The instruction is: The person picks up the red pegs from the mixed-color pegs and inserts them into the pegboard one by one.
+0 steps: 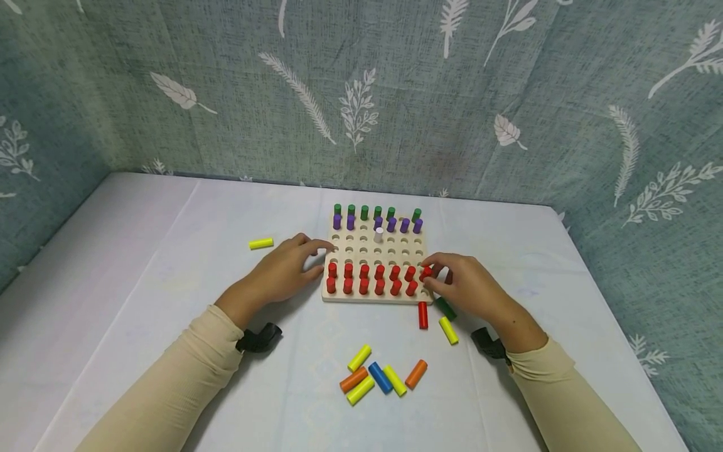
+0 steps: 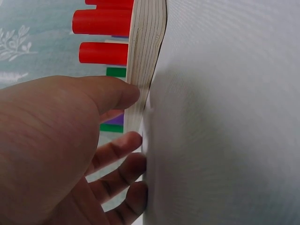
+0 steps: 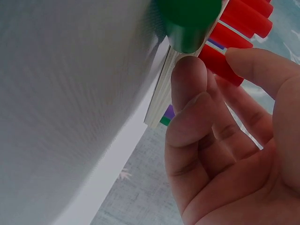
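Observation:
A wooden pegboard (image 1: 361, 300) stands on the table between both hands. Its two near rows hold upright red pegs (image 1: 364, 286); the two far rows carry green pegs (image 1: 364, 213) and purple pegs (image 1: 391, 224). One white peg (image 1: 378, 235) is in the row in front of the purple ones. My left hand (image 1: 285, 270) touches the board's left side, its thumb against the wooden edge (image 2: 145, 51) in the left wrist view. With my right hand (image 1: 471, 289) I pinch a red peg (image 3: 218, 65) at the right end of the second row. Whether it is fully seated is hidden.
By the board's near right corner lie a red peg (image 1: 423, 315), a dark green peg (image 1: 445, 308) and a yellow peg (image 1: 449, 331). Closer to me are loose yellow, orange (image 1: 416, 374) and blue (image 1: 380, 378) pegs. Another yellow peg (image 1: 261, 243) lies left of the board.

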### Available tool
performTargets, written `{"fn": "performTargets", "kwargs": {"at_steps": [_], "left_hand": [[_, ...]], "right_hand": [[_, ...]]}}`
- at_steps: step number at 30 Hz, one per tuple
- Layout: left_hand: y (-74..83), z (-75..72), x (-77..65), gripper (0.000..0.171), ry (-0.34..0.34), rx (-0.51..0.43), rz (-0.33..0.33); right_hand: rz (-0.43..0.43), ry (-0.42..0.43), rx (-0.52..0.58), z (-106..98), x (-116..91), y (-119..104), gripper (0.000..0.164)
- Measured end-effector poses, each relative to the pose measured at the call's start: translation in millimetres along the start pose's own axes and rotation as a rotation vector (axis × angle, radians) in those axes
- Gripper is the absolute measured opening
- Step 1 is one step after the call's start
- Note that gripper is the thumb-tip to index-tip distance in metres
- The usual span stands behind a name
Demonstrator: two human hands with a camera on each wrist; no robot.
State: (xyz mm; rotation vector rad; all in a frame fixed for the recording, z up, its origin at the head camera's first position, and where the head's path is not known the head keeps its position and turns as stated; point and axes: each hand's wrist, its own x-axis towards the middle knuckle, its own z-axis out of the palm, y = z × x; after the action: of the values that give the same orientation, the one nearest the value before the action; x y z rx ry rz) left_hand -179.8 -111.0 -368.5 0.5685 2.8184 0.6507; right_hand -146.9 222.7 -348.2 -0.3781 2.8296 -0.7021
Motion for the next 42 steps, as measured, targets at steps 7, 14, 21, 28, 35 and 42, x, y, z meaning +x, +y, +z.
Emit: {"fn": "performTargets", "kwargs": {"at_steps": [7,14,21,28,35,42], "left_hand": [[0.5,-1.2,0.9,0.048,-0.014,-0.001,-0.016],[1.6,-1.6,1.4,0.048,-0.021,-0.008,-0.005],[4.2,0.5,5.8,0.047,-0.002,0.002,0.021],[2.3,0.3,4.1,0.047,-0.015,0.025,-0.016],[1.4,-0.7,3.2,0.047,0.009,0.026,0.016],[0.7,0.8,1.9,0.047,0.001,0.017,-0.005]], "right_hand": [[0.02,-0.011,0.03,-4,0,-2,0.037],[0.0,0.01,0.052,-6,-3,-1,0.032],[-0.027,0.061,0.075,-12,-9,1,0.022],[-0.077,0.025,0.124,-13,-10,-3,0.016],[-0.119,-0.049,0.097,-19,-16,-3,0.011],[-0.152,-0.175,0.098,-18,-16,-1,0.009]]}}
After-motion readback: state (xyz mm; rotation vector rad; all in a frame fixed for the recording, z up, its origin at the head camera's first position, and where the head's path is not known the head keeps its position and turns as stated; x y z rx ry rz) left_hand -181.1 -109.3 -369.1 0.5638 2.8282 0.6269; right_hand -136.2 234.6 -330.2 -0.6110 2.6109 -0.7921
